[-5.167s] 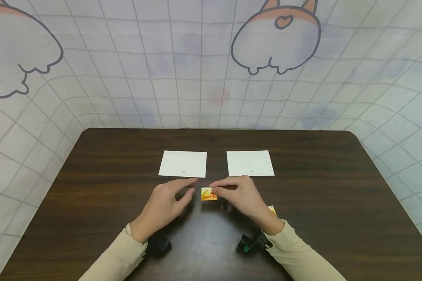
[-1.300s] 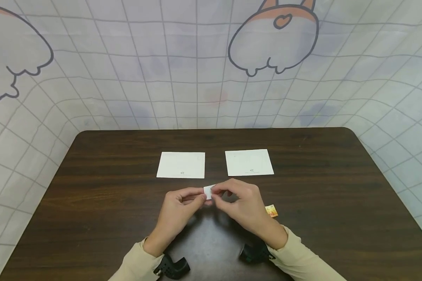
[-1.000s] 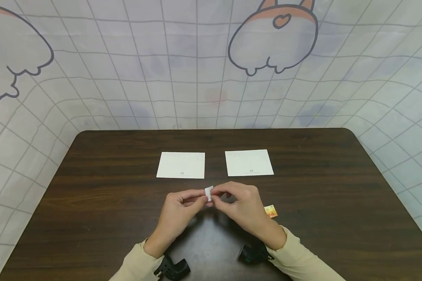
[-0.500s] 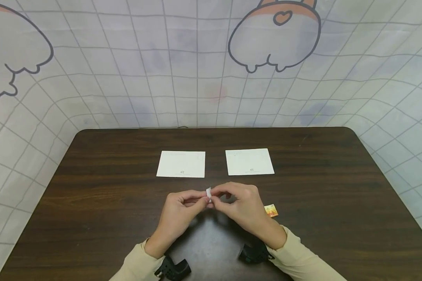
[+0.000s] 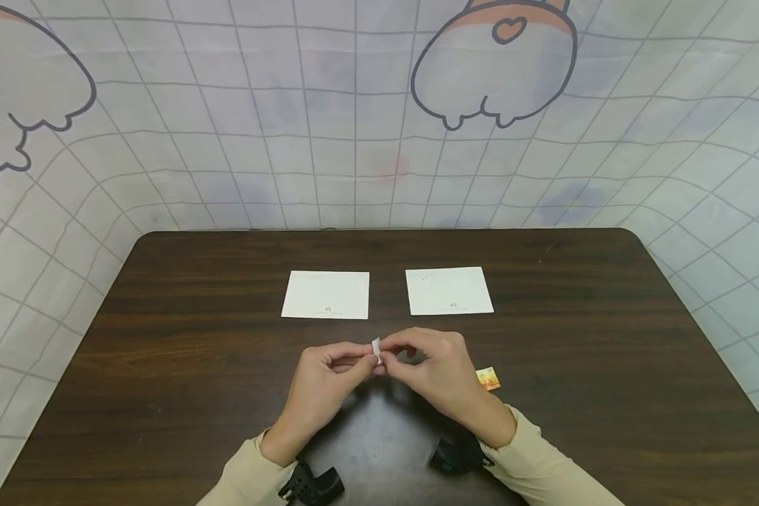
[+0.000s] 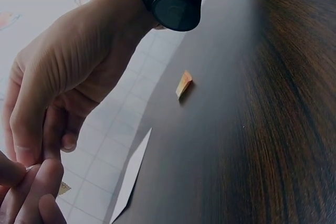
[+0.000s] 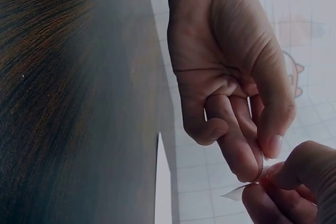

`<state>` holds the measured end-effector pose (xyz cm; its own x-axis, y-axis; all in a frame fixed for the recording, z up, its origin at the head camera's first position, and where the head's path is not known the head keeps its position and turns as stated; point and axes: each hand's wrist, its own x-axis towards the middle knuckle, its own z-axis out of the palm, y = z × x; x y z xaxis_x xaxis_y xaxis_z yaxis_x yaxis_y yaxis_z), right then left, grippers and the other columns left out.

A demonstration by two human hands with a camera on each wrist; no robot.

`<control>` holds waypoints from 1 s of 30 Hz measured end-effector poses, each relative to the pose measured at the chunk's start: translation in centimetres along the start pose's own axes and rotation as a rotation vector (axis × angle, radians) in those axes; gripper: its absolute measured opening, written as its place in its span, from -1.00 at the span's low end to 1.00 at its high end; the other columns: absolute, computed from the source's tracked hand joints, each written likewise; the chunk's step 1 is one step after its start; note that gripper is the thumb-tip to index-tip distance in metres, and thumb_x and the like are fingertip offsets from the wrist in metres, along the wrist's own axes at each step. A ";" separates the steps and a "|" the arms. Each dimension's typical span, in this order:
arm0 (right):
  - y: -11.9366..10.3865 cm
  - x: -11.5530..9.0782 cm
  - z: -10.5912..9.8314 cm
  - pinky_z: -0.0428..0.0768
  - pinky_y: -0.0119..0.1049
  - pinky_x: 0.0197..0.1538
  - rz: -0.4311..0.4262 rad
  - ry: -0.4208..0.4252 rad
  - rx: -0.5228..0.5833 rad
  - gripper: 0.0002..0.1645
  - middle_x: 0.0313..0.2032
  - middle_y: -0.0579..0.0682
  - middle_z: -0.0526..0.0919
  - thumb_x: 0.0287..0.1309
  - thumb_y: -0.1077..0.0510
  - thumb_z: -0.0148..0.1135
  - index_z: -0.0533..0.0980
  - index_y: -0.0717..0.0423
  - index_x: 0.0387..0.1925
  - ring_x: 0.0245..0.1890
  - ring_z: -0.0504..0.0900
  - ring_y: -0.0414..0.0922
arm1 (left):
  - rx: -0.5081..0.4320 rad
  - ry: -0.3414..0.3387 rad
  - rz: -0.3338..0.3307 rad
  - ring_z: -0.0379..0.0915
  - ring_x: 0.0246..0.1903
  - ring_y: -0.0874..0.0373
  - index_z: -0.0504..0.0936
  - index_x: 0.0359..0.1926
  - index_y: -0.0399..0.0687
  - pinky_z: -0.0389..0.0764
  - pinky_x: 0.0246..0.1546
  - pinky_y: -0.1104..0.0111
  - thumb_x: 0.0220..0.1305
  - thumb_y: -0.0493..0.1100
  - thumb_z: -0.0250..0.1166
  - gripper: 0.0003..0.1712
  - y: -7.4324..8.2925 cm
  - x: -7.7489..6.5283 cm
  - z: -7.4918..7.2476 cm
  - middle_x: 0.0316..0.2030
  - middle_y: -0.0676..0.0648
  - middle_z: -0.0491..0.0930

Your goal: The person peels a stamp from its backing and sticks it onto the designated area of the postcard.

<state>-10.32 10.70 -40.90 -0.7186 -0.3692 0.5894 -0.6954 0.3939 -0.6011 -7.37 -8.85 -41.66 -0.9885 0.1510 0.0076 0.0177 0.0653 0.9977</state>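
Observation:
A small stamp (image 5: pixel 376 348) with a white back is held between both hands in front of the person, raised over the table. My left hand (image 5: pixel 324 378) pinches its left side with thumb and fingers; my right hand (image 5: pixel 439 362) pinches the right side. From the head view only a narrow, bent white strip shows. In the left wrist view, a yellowish scalloped edge of the stamp (image 6: pixel 64 188) peeks out past the fingers. The right wrist view has a pale corner of the stamp (image 7: pixel 233 194) sticking out below the fingertips.
Two white cards (image 5: pixel 325 295) lie side by side on the dark wooden table (image 5: pixel 183 351), beyond the hands. A second yellow-orange stamp (image 5: pixel 488 378) lies beside the right wrist. Black wrist devices (image 5: pixel 313 483) hang under both wrists. A patterned curtain (image 5: pixel 240 140) surrounds the table's far side.
Earlier the right hand alone held the stamp, picture side showing, with the left hand apart. Then both hands gripped it, white side showing, and the visible white part has narrowed to a strip.

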 end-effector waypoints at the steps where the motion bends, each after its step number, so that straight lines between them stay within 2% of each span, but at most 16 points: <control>1: 0.0 0.0 0.0 0.66 -0.52 -0.30 0.001 0.000 -0.002 -0.86 -0.37 -0.10 0.85 0.05 0.34 0.50 0.77 0.06 -0.34 -0.43 0.73 -0.29 | 0.002 0.003 -0.002 0.83 -0.25 0.15 0.76 -0.06 -0.40 0.73 -0.22 0.51 0.34 -0.32 0.38 -0.77 0.0 0.0 0.0 -0.25 -0.35 0.81; 4: 0.0 0.0 0.0 0.65 -0.52 -0.30 0.004 0.000 -0.004 -0.84 -0.37 -0.10 0.85 0.03 0.35 0.51 0.77 0.06 -0.34 -0.43 0.72 -0.30 | 0.003 0.008 -0.004 0.84 -0.24 0.13 0.76 -0.06 -0.39 0.74 -0.21 0.50 0.34 -0.31 0.38 -0.77 0.0 0.0 0.0 -0.25 -0.34 0.81; 8: 0.0 0.1 0.0 0.65 -0.52 -0.32 0.002 0.001 -0.006 -0.84 -0.37 -0.10 0.85 0.03 0.35 0.52 0.77 0.06 -0.35 -0.44 0.71 -0.31 | 0.002 0.004 0.009 0.83 -0.25 0.20 0.76 -0.06 -0.39 0.74 -0.20 0.50 0.34 -0.30 0.39 -0.77 -0.2 0.0 0.0 -0.25 -0.32 0.82; 13: 0.1 0.1 0.0 0.65 -0.50 -0.32 -0.002 0.000 -0.001 -0.83 -0.38 -0.10 0.85 0.03 0.36 0.52 0.77 0.05 -0.35 -0.45 0.70 -0.32 | 0.004 0.001 0.025 0.84 -0.21 0.03 0.77 -0.07 -0.36 0.74 -0.20 0.49 0.34 -0.29 0.39 -0.78 -0.3 0.0 0.0 -0.29 -0.18 0.84; 16: 0.1 0.1 0.0 0.65 -0.49 -0.32 -0.002 -0.003 0.004 -0.82 -0.38 -0.11 0.85 0.03 0.36 0.52 0.77 0.05 -0.36 -0.45 0.70 -0.32 | 0.005 -0.004 0.026 0.84 -0.21 0.00 0.77 -0.07 -0.36 0.73 -0.21 0.50 0.34 -0.28 0.39 -0.77 -0.3 0.0 0.0 -0.29 -0.16 0.85; 22: 0.1 0.1 0.0 0.66 -0.50 -0.31 0.002 -0.014 0.007 -0.82 -0.38 -0.11 0.85 0.03 0.37 0.51 0.76 0.05 -0.36 -0.43 0.72 -0.31 | 0.025 -0.005 0.005 0.83 -0.25 0.17 0.77 -0.07 -0.36 0.69 -0.29 0.52 0.35 -0.29 0.38 -0.78 -0.1 0.0 0.0 -0.25 -0.31 0.82; 30: 0.1 -0.1 0.0 0.68 -0.49 -0.31 0.004 -0.030 -0.002 -0.83 -0.38 -0.11 0.85 0.02 0.35 0.53 0.77 0.04 -0.35 -0.43 0.73 -0.30 | 0.028 0.006 -0.029 0.82 -0.28 0.24 0.77 -0.07 -0.35 0.64 -0.36 0.53 0.35 -0.30 0.37 -0.79 0.0 0.0 0.1 -0.24 -0.32 0.81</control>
<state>-10.30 10.79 -40.98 -0.7213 -0.3925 0.5707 -0.6926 0.3970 -0.6023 -7.32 -8.81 -41.67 -0.9896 0.1426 -0.0213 -0.0074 0.0969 0.9953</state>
